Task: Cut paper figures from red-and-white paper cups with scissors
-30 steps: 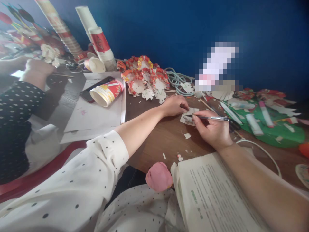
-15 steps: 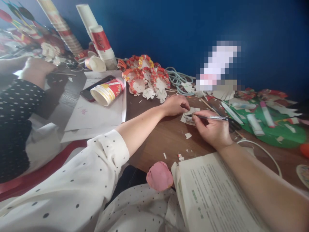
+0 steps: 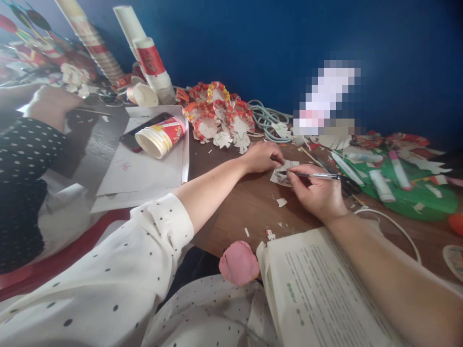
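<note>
My right hand (image 3: pixel 318 195) grips a pen (image 3: pixel 323 176) with a clear barrel, its tip down on a small piece of paper (image 3: pixel 278 180). Dark drawn marks show on that paper, partly covered by my fingers. My left hand (image 3: pixel 261 156) is closed with bent fingers at the paper's upper edge, the fingertips pressing on it. A loose paper scrap (image 3: pixel 281 202) lies just below, on the brown table (image 3: pixel 242 202). Past my left hand sits a cluster of red and white paper-cup crafts (image 3: pixel 220 115).
Stacked paper cups (image 3: pixel 155 67) stand by the blue wall. Tipped cups (image 3: pixel 159 137) and a phone (image 3: pixel 132 140) rest on white sheets. Markers (image 3: pixel 382 185) lie on a green disc (image 3: pixel 430 202). A printed book (image 3: pixel 311 284) is under my right forearm. Another person's arm (image 3: pixel 47 106) is at left.
The pen and right hand have shifted very slightly, with more dark marks visible on the paper. My left hand stays in place.
</note>
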`<action>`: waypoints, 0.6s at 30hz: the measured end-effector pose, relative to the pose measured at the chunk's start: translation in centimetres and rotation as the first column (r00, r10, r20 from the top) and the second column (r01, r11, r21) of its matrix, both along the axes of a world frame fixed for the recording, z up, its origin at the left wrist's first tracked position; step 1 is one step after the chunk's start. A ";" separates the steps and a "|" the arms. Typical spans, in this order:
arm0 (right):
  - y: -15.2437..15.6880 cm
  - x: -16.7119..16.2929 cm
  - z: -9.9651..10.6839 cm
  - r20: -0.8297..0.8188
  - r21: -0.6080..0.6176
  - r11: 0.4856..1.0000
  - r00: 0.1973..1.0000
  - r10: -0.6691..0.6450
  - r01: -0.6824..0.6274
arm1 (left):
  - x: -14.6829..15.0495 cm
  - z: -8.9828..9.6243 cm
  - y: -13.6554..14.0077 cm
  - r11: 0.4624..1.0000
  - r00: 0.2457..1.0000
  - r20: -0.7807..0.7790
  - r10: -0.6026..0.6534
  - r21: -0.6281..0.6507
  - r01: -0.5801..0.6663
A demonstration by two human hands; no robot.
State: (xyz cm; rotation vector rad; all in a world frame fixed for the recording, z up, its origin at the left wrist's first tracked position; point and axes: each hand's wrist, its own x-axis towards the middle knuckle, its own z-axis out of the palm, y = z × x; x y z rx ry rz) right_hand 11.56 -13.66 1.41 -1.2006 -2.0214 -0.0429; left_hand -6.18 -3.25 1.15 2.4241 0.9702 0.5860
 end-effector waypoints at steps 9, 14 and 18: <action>-0.1 -0.1 0.0 -0.017 -0.013 1.000 1.000 0.019 -0.019 | 0.0 0.0 0.1 1.000 1.000 -0.008 -0.012 -0.003 0.012; -0.2 -0.1 0.0 -0.020 -0.014 1.000 1.000 0.018 -0.018 | 0.0 0.0 0.1 1.000 1.000 0.002 -0.011 0.001 0.011; -0.2 -0.2 0.0 -0.026 -0.032 0.999 1.000 0.015 -0.016 | -0.1 0.0 0.1 1.000 1.000 0.000 -0.006 0.000 0.006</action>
